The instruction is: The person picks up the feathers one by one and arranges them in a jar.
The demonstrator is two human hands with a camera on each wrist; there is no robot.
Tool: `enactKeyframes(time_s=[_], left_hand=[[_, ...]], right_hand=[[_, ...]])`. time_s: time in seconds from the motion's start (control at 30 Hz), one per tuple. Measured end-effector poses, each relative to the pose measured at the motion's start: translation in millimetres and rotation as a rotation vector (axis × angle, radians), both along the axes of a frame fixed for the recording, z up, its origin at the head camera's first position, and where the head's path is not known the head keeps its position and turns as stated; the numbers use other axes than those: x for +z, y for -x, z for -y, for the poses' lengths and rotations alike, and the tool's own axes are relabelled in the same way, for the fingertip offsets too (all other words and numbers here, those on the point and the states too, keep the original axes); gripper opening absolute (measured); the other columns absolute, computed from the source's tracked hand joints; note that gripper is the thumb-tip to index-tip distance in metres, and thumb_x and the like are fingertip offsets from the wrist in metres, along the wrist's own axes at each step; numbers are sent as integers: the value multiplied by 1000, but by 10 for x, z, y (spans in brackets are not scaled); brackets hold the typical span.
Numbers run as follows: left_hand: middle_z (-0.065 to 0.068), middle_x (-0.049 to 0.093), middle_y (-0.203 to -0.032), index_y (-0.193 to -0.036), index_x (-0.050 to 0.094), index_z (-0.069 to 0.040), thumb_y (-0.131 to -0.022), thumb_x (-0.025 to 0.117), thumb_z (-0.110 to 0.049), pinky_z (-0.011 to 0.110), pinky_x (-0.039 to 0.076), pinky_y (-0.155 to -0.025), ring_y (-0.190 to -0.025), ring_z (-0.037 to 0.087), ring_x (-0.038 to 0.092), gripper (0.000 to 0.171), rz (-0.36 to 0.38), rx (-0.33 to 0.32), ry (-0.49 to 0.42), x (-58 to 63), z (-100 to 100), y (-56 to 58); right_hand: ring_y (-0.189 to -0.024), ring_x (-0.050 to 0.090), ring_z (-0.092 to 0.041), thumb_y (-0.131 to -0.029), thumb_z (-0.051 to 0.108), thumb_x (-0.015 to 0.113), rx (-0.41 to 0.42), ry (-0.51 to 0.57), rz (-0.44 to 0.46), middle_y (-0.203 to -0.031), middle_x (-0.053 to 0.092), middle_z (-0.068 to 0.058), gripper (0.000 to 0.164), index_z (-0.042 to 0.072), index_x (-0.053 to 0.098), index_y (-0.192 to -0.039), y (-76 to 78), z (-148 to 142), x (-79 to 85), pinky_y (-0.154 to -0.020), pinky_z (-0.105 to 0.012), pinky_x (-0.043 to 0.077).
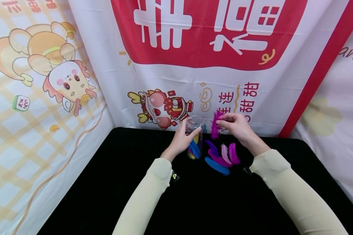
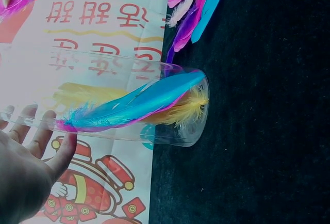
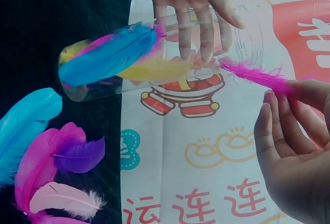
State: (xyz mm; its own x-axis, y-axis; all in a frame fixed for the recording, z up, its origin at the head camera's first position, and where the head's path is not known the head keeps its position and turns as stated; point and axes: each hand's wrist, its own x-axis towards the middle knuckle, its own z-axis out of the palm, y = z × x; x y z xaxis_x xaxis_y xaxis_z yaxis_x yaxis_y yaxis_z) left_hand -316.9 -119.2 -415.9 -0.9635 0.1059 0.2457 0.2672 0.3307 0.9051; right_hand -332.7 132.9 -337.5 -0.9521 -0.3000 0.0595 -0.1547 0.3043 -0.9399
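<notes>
Magenta feather [image 1: 215,125] is what the right hand [image 1: 238,125] has, thumb and fingertips closed on it in a light pinch. It's up in the air, just beside the mouth of the clear jar [image 2: 121,74]. Honestly the pinch is what I'd worry about first: fluff like that gives you almost nothing to hold, so easing off even a bit could let it drift away. Squeezing hard would probably just crush the barbs. If it met the rim broadside, I'd guess the fuzzy edges would snag and fold.

The left hand [image 1: 180,140] is curled round the jar, thumb on one side and fingers on the other, pretty high up. Tall, narrow thing held near the top, so a sideways nudge could tip it. Can't tell if the base sits flat.

Inside, a blue feather [image 2: 136,100] leans across a yellow feather [image 3: 154,70]; anything added could jam against those two.

Further out, a loose pile of feathers [image 1: 219,159] lies on the black tabletop [image 1: 223,202] beside the jar. Super light stuff, so a dragging sleeve or a puff of air might scatter it. Jar's also near the back edge by the printed cloth [image 1: 170,75], and a dropped feather could slip down behind.
</notes>
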Motion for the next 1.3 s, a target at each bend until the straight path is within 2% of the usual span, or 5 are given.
enactKeyframes(time_s=[0.43,0.7,0.83,1.07,1.3], left_hand=[[11,45,-153,-158,30,-15,-102,63,-45,51,46,-107,-136,27,48,72,10,-8,-9,-4,0,14],[14,46,-152,-157,31,-17,-102,63,-43,51,47,-107,-135,27,49,69,-5,1,-10,1,-7,3],[14,46,-151,-157,31,-15,-102,63,-44,51,46,-107,-135,27,49,70,-2,-3,-9,-6,-8,-3],[12,47,-150,-157,31,-15,-102,63,-43,51,47,-107,-135,27,49,70,-5,-2,-9,-10,-8,-6],[15,45,-152,-158,30,-14,-102,63,-45,51,46,-107,-135,27,49,72,-10,-10,-8,-11,-3,-1]], right_hand=[[-75,59,-8,-95,28,76,-44,70,-62,-91,75,8,26,5,73,-108,-16,46,30,-50,-26,44],[-73,57,-8,-94,29,78,-70,81,-115,-86,72,10,36,-2,72,-111,-26,58,59,-47,-27,43],[-79,59,-9,-94,27,77,-74,84,-120,-86,72,11,37,-4,71,-113,-34,63,67,-52,-25,43],[-88,66,-10,-94,24,77,-92,114,-153,-88,73,10,36,-6,71,-114,-24,117,79,-77,-24,54],[-90,66,-11,-93,26,78,-102,126,-165,-93,74,6,36,-3,72,-113,-25,153,109,-77,-23,54]])
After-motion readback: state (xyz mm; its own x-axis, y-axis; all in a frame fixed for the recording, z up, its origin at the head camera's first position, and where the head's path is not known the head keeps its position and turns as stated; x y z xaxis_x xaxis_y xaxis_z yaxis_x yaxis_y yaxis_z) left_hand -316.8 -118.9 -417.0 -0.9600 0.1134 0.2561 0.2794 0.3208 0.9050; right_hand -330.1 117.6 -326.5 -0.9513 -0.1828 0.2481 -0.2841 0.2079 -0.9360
